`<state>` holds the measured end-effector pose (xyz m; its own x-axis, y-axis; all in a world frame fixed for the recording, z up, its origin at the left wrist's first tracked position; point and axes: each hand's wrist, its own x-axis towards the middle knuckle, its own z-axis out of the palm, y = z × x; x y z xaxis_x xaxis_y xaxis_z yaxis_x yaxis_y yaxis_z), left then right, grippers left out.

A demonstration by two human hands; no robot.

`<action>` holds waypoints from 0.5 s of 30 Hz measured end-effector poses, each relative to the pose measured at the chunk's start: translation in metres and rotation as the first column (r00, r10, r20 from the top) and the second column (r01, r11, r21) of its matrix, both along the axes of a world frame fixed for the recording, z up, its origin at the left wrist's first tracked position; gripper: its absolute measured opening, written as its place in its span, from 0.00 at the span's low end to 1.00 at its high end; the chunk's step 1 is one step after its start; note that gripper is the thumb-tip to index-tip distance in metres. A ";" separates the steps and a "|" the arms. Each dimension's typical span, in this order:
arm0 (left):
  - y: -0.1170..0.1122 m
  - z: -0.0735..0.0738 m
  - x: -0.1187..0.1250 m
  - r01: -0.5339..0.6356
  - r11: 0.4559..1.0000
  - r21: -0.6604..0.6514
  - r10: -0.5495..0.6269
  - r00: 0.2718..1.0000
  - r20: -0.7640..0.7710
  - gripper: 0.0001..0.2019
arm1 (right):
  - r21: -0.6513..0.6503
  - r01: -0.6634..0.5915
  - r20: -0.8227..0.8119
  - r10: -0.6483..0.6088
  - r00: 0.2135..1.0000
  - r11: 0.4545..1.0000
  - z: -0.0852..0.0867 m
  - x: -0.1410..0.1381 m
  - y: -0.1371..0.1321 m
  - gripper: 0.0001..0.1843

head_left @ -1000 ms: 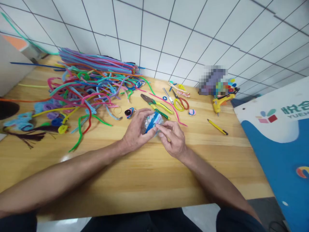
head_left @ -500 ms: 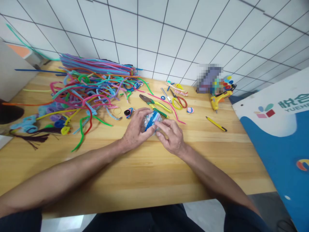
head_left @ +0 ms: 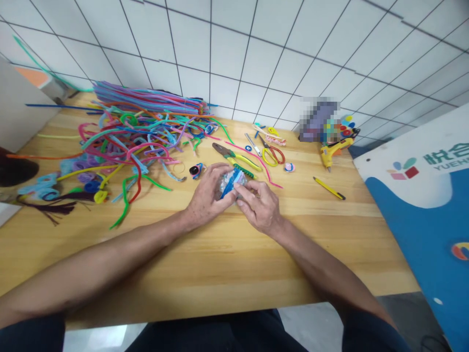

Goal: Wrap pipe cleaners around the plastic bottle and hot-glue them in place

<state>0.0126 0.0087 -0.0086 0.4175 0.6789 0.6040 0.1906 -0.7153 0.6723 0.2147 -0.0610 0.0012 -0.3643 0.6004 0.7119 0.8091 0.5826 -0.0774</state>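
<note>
1. My left hand [head_left: 207,198] is curled around a small clear packet [head_left: 228,184] with a blue strip across it, thumb along the near side and fingers along the far side
2. My right hand [head_left: 261,208] is bent in from the other side, its fingertips meeting at the packet near my left thumb; I cannot tell whether they pinch it or only press on it
3. The packet is between my two hands, over the middle of the wooden surface [head_left: 220,261]
4. Just beyond it lies a green bristly piece [head_left: 245,170], with the green-and-yellow pliers [head_left: 230,155] behind that
5. To the left of the pliers, near my left fingers, sits a little dark, blue and pink piece [head_left: 195,170]
6. Scissors [head_left: 265,145] lie beyond my right hand, and a small pink and blue piece [head_left: 289,167] is nearer to it
7. Farther right are a yellow glue gun [head_left: 332,152] and a slim yellow tool [head_left: 329,188]
8. On my left, a tangle of fuzzy stems [head_left: 124,139] spreads in front of a neat bundle [head_left: 146,99]
</note>
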 end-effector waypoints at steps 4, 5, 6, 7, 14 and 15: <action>0.000 0.001 -0.001 -0.004 1.000 -0.015 0.004 1.000 0.005 0.22 | 0.005 -0.014 0.005 0.014 1.000 1.000 -0.001 0.002 -0.001 0.26; 0.000 0.001 -0.001 -0.001 1.000 -0.013 0.001 1.000 0.006 0.21 | 0.006 -0.016 0.003 0.016 1.000 1.000 -0.001 0.002 -0.001 0.25; 0.001 0.001 -0.001 0.002 1.000 -0.009 -0.002 1.000 0.007 0.21 | 0.006 -0.017 -0.001 0.017 1.000 1.000 -0.001 0.001 -0.001 0.25; 0.001 0.001 -0.001 0.004 1.000 -0.008 -0.004 1.000 0.008 0.21 | 0.008 -0.020 -0.006 0.020 1.000 1.000 -0.001 0.001 -0.001 0.25; 0.003 0.001 -0.003 0.007 1.000 -0.018 -0.007 1.000 -0.028 0.22 | -0.022 -0.020 -0.036 0.019 0.999 1.000 -0.004 0.000 -0.001 0.24; 0.003 0.001 -0.004 0.008 1.000 -0.019 -0.009 0.999 -0.037 0.22 | -0.029 -0.021 -0.040 0.020 0.999 0.999 -0.004 0.000 -0.001 0.25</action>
